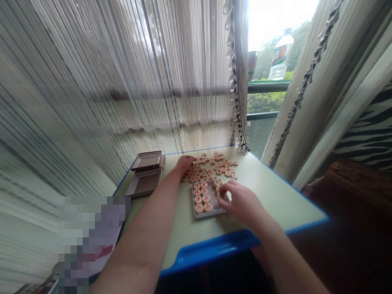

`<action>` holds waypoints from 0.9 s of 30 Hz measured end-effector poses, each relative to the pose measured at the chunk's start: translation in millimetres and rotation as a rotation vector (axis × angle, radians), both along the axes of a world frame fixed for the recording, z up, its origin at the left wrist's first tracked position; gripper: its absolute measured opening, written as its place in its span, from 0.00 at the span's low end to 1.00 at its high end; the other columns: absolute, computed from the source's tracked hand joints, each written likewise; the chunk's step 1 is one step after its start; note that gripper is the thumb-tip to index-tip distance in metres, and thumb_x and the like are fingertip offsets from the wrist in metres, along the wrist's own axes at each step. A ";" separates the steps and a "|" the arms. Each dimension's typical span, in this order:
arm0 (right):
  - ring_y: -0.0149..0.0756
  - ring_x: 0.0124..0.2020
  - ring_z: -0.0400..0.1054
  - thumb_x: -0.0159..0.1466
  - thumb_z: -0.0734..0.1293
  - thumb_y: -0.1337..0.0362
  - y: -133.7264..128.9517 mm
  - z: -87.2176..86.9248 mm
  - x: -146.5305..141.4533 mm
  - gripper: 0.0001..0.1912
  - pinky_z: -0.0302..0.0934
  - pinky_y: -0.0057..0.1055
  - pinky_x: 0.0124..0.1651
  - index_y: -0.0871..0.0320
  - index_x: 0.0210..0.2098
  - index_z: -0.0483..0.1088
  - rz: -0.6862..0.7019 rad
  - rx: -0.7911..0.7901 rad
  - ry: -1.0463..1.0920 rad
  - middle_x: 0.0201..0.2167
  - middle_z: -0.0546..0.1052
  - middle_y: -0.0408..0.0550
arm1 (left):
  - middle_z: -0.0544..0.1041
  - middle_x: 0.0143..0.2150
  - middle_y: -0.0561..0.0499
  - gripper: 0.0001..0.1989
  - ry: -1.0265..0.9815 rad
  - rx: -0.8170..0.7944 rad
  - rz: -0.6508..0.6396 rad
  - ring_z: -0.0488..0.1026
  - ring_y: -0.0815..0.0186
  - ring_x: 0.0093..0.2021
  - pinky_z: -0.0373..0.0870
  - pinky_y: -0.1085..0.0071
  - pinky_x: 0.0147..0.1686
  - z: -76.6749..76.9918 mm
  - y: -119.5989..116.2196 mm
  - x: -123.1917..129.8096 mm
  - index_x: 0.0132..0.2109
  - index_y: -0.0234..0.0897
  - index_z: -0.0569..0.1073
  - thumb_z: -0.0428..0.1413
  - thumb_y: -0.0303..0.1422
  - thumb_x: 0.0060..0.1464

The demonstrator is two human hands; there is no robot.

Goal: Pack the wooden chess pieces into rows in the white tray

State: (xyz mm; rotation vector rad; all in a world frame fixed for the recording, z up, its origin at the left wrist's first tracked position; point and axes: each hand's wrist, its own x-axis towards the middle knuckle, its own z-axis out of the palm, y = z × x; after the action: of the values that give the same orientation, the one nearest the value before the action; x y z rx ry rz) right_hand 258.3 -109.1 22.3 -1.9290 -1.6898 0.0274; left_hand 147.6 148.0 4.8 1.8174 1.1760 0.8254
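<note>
Round wooden Chinese chess pieces point(200, 173) lie loose in a spread on the table. Over the left side of this spread reaches my left hand point(185, 162); its fingers are bent together down among the pieces, and what they hold is hidden. A shallow grey-white box point(211, 213) stands nearer to me, with two columns of red-marked pieces point(202, 198) on its left side. My right hand point(240, 198) is at the box's right side, thumb and fingers closed on a Chinese chess piece point(218, 190). Behind it another piece point(217, 182) sits in the box's far right corner.
The pale table point(275, 200) has a blue rim point(214, 247). Shallow brown-edged trays point(144, 183) lie at its left. String curtains point(137, 81) hang behind it; a plastic bottle point(281, 57) stands by the window. Dark brown furniture point(361, 183) is at the right.
</note>
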 end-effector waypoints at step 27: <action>0.32 0.32 0.64 0.57 0.62 0.58 -3.0 -26.3 -5.9 0.10 0.52 0.27 0.32 0.56 0.34 0.69 -0.108 0.074 0.053 0.33 0.71 0.46 | 0.75 0.29 0.48 0.16 0.041 0.476 0.513 0.70 0.65 0.32 0.60 0.73 0.31 13.8 -127.0 -48.6 0.30 0.38 0.71 0.42 0.40 0.54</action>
State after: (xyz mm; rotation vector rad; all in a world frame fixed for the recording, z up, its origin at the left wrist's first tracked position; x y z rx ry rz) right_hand 252.4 -112.1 -3.9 -1.9447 -1.5291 -0.0248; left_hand 99.0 21.0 18.6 1.9261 1.6079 1.4663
